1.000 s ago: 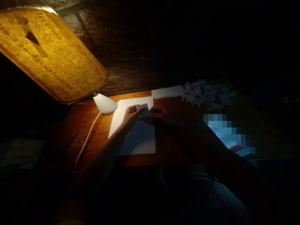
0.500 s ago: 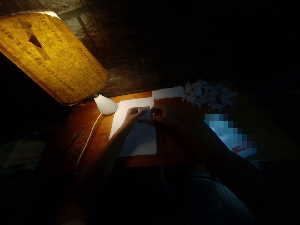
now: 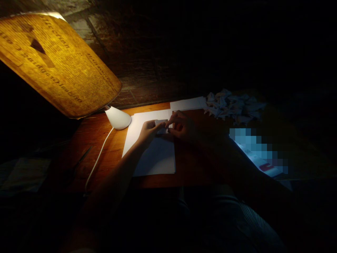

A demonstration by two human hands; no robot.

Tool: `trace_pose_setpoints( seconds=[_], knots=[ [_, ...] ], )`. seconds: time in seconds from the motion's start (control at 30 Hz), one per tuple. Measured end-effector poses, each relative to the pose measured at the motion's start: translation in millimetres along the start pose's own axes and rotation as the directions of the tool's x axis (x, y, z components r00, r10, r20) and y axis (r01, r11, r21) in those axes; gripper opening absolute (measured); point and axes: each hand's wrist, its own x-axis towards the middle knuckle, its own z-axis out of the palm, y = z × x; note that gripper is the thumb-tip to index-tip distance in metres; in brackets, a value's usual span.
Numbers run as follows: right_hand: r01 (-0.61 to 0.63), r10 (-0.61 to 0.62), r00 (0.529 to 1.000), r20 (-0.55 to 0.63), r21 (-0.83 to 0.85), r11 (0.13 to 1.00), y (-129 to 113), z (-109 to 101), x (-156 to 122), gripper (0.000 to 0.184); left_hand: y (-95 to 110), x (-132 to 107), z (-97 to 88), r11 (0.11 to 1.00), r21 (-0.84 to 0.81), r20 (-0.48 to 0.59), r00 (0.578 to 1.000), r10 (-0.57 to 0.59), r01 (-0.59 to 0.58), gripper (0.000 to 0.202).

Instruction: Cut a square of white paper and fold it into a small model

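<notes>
A small folded piece of white paper (image 3: 162, 131) is held up over a stack of white sheets (image 3: 155, 158) on the wooden table. My left hand (image 3: 147, 131) grips its left side, with the thumb lying across the front. At the paper's right edge is my right hand (image 3: 184, 125), its index finger bent over the top and its thumb below, closed on that edge. Dim light hides the exact fold and some of the right fingertips.
A lit lamp with a printed shade (image 3: 60, 66) stands at left on a white base (image 3: 117, 118), its cord (image 3: 99, 158) running forward near a dark pen-like object (image 3: 83, 155). Paper strips (image 3: 187, 104) and a heap of folded papers (image 3: 233, 105) lie behind. A glowing phone-like screen (image 3: 259, 160) sits right.
My right hand's fingers have lifted and reached left over the paper's right edge, with the index finger now bent on top. My left hand keeps its hold almost unmoved.
</notes>
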Motion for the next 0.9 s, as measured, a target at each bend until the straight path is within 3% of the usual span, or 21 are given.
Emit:
trace_pose_setpoints(
  seconds=[0.2, 0.4, 0.9],
  knots=[
    [-0.080, 0.087, 0.993, -0.083, 0.087, 0.993, 1.5, 2.2, 4.2, 0.004, -0.5, 0.9, 0.4, 0.998, 0.034, 0.005, 0.999, 0.049, -0.049, 0.049],
    [-0.144, 0.173, 0.975, -0.139, 0.195, 0.970, 6.1, 3.9, 6.1, 0.014, 1.3, 1.0, 3.0, 0.991, 0.057, 0.036, 0.992, 0.120, -0.122, 0.053],
    [-0.187, 0.223, 0.968, -0.116, 0.261, 0.947, 14.2, 6.9, 5.0, 0.018, -2.0, 1.2, 2.6, 0.984, 0.093, 0.115, 0.983, 0.142, -0.153, 0.049]
  ],
)
